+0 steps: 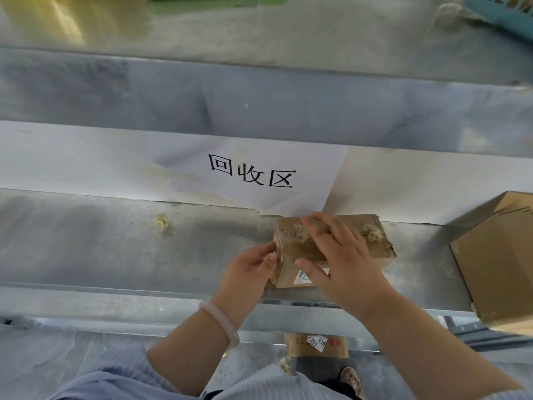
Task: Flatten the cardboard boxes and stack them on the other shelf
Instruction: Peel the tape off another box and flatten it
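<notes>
Item: small cardboard box (291, 254), brown and still in box form. Its long axis runs left to right, about parallel to the front edge of the metal shelf (115, 243). The short ends point left and right. Its top carries torn tape and scraps of paper, and a white label shows on the face turned toward me. Location: near the front edge of the shelf, right of its middle. I cannot tell whether it rests on the metal or is slightly raised.

Grip, left: my left hand (248, 272) is at the box's left end, with the curled fingertips and thumb pinching the edge there. A pale bracelet (222, 321) sits on that wrist.

Grip, right: my right hand (340, 255) is clasped over the box, fingers laid across the top and thumb pressed on the near face, partly covering the label.

Adjacent: a white paper sign (253, 174) printed with black characters hangs on the back of the shelf, just behind the box. A larger cardboard box (496, 264) stands at the shelf's right end, well apart and tilted.

Below the front edge: another cardboard box (317, 346) with handwritten paper slips on it.

Far upper right: a corner of a teal basket (501, 15).
</notes>
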Motion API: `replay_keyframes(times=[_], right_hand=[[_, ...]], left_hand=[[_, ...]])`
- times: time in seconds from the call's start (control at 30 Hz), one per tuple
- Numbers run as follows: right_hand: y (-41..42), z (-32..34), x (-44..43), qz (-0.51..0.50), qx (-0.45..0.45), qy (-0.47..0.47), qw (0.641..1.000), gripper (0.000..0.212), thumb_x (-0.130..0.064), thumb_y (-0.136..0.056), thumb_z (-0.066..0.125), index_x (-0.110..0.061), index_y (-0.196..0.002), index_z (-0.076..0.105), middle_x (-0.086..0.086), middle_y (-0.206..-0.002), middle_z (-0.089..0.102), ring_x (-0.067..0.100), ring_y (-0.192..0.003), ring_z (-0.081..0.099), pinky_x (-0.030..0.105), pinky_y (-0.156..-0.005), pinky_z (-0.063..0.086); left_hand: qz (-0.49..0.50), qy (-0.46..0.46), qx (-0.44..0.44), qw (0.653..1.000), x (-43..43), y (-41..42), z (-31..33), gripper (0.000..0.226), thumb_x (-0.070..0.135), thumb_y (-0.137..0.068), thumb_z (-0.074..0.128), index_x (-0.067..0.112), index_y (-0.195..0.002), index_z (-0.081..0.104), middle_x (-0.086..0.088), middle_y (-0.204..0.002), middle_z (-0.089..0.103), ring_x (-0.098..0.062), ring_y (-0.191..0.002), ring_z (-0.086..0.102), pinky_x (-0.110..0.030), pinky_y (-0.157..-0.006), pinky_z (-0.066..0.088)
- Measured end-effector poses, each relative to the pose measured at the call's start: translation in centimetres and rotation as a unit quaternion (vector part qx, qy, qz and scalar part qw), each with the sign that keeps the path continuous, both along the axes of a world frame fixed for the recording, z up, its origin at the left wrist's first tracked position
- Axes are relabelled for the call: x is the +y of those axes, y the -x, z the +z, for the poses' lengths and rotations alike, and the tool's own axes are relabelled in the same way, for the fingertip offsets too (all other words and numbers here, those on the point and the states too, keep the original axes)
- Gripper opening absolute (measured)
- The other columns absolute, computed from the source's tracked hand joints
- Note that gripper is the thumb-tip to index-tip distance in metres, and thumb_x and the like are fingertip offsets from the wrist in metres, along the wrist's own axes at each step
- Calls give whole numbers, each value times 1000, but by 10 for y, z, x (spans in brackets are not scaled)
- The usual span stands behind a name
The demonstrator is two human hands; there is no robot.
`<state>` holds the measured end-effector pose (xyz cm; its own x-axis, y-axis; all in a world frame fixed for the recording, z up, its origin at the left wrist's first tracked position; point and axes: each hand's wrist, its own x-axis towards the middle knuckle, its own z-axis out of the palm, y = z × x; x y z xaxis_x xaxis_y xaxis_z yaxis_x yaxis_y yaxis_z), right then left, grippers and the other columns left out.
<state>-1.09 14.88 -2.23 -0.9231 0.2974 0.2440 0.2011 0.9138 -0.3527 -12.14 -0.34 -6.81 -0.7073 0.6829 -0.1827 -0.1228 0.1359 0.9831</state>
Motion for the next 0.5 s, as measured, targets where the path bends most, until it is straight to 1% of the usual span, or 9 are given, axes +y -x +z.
replay_keyframes(times=[0.03, 0.07, 0.17, 0.2, 0.27, 0.3, 0.37, 0.43, 0.5], right_hand=[[0, 0, 0, 5, -14, -7, 1000, 68, -59, -83, 49, -29, -144, 40, -3, -146, 39, 17, -129, 35, 35, -107, 24], [0, 0, 0, 8, -28, -21, 999, 71, -60, -81, 53, -29, -144, 40, -4, -148, 36, 17, -131, 32, 36, -107, 24], [2, 0, -1, -8, -49, -66, 997, 73, -57, -72, 69, -30, -137, 49, 0, -153, 34, 24, -140, 30, 45, -109, 27], [4, 2, -1, -13, -56, -70, 996, 74, -55, -71, 71, -32, -137, 47, 2, -155, 32, 26, -143, 26, 46, -111, 25], [9, 4, 0, -9, -78, -73, 994, 79, -55, -73, 72, -35, -142, 38, 2, -156, 30, 24, -146, 23, 44, -115, 17], [11, 4, 1, -5, -84, -76, 994, 82, -54, -73, 72, -36, -144, 35, 2, -154, 34, 23, -145, 25, 42, -116, 17], [11, 3, 0, -7, -75, -80, 994, 86, -53, -70, 75, -32, -144, 37, 2, -147, 45, 25, -139, 36, 43, -115, 25], [11, 1, -2, -13, -55, -85, 995, 86, -52, -66, 78, -28, -142, 44, 3, -141, 51, 27, -134, 44, 46, -112, 32], [11, -1, -2, -13, -52, -100, 993, 87, -53, -65, 79, -28, -141, 46, 4, -139, 53, 28, -131, 47, 49, -109, 36]], left_hand=[[10, 12, -1, 1000, 1, 0, 1, 32, 24, -97, 53, 51, -99, 70, 7, -103, 73, -15, -102, 67, -46, -97, 49], [17, 21, 0, 1000, 1, -1, 3, 32, 25, -97, 54, 52, -98, 70, 9, -102, 73, -13, -102, 67, -45, -97, 49], [37, 25, -14, 999, 1, -4, 8, 27, 28, -95, 56, 50, -95, 71, 12, -98, 73, -9, -99, 67, -38, -94, 52], [52, 26, -30, 998, 1, -5, 9, 23, 29, -95, 57, 45, -97, 72, 12, -97, 74, -8, -97, 67, -35, -91, 53], [84, 15, -90, 992, 5, -5, 13, 17, 27, -94, 58, 32, -101, 73, 8, -91, 74, -8, -89, 68, -30, -82, 55], [97, 4, -128, 987, 8, -4, 15, 15, 25, -94, 59, 26, -100, 73, 6, -86, 74, -8, -82, 69, -28, -76, 55], [112, -6, -181, 977, 13, -1, 21, 13, 20, -94, 60, 16, -94, 72, 0, -79, 72, -10, -72, 66, -29, -72, 54], [102, -14, -214, 971, 15, 4, 25, 15, 16, -93, 60, 11, -85, 71, -5, -74, 69, -11, -66, 64, -29, -67, 53], [90, -20, -236, 967, 15, 7, 27, 16, 13, -94, 59, 9, -82, 69, -4, -69, 67, -10, -60, 63, -25, -62, 55]])
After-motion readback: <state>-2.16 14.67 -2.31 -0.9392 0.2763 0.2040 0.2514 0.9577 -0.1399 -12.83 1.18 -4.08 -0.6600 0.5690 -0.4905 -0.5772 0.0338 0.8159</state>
